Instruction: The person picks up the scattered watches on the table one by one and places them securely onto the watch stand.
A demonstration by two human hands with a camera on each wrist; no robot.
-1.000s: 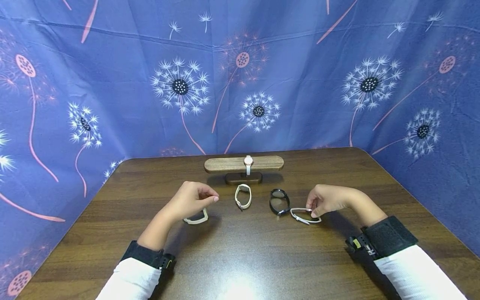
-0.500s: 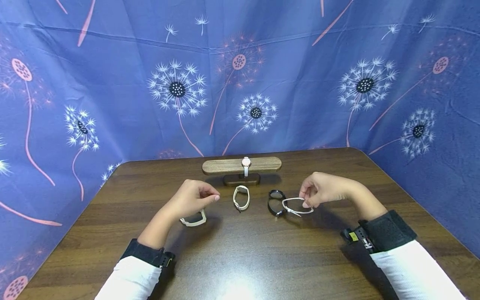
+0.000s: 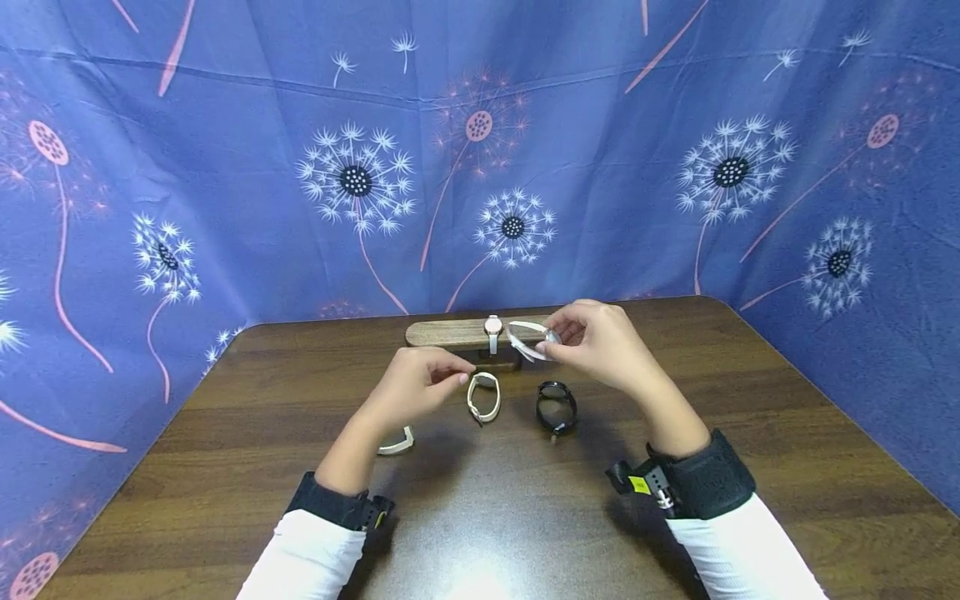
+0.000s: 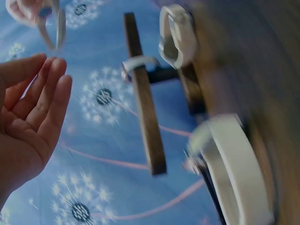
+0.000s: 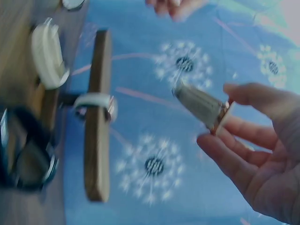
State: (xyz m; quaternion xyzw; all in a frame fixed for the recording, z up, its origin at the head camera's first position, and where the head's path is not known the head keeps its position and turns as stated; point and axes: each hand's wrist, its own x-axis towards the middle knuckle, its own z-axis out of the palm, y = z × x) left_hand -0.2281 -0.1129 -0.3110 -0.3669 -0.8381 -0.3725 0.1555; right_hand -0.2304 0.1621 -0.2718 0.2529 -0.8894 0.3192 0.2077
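My right hand (image 3: 600,342) pinches a wristwatch (image 5: 201,105) with a pale strap between thumb and fingers. It is held up, overlapping the right part of a wooden watch stand (image 3: 446,333) in the head view. Around the stand's bar sits another watch (image 3: 492,326) with a white strap and round face. My left hand (image 3: 420,383) hovers with loosely bent fingers and holds nothing; its fingertips are near a cream-strapped watch (image 3: 487,381) lying on the table. Below that hand, a second cream watch (image 3: 399,445) is partly hidden by the forearm.
A black watch (image 3: 556,389) lies on the brown wooden table (image 3: 750,417), in front of the stand and to its right. A blue cloth with dandelion prints (image 3: 615,208) hangs behind the table.
My right hand has lifted the pale-strapped watch off the table and carried it left and up to the stand. My left hand has moved a little to the right and forward.
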